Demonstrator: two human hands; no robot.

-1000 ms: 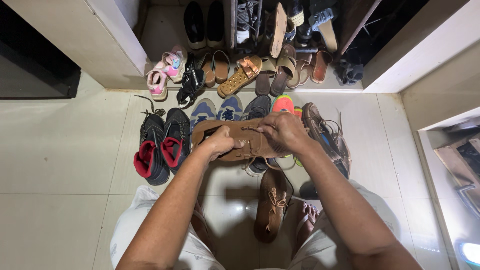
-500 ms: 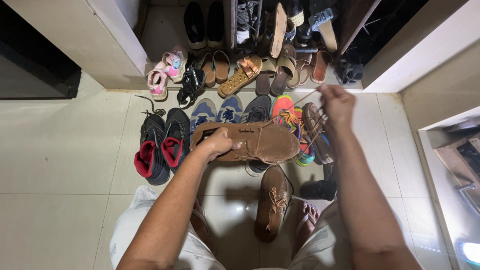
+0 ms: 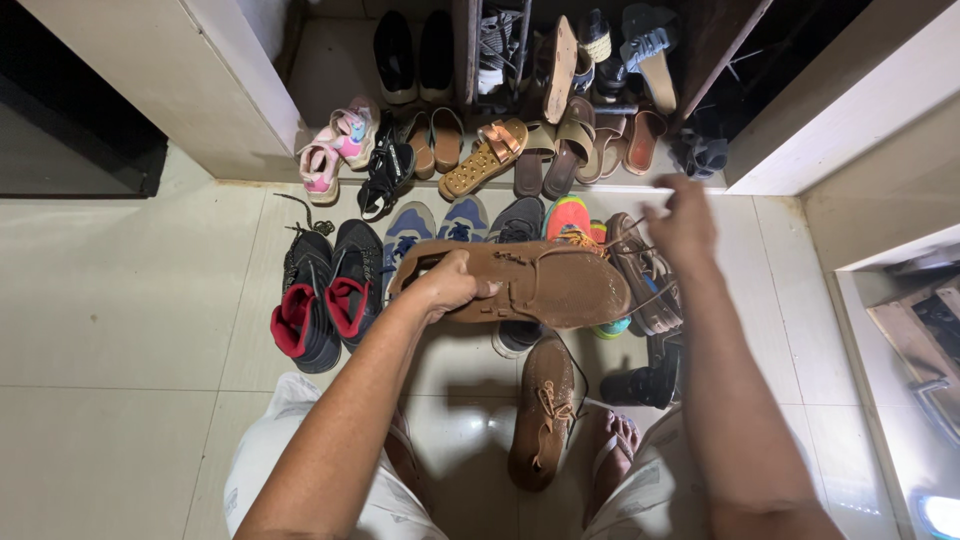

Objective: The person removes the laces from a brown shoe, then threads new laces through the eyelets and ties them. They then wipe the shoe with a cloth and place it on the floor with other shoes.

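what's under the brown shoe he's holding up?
Under the held brown shoe, gripped by the left hand, sit a dark sneaker and blue sneakers; their heels are covered. Its mate lies lower on the tiled floor.

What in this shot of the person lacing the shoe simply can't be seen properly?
All in the head view:
- Brown shoe: the left hand covers part of its near side.
- Lace: too thin to tell whether the right hand pinches it.
- Dark shoe behind: the brown shoe hides its lower half.
- Rack shoes at the top: cut off by the frame edge, in shadow.
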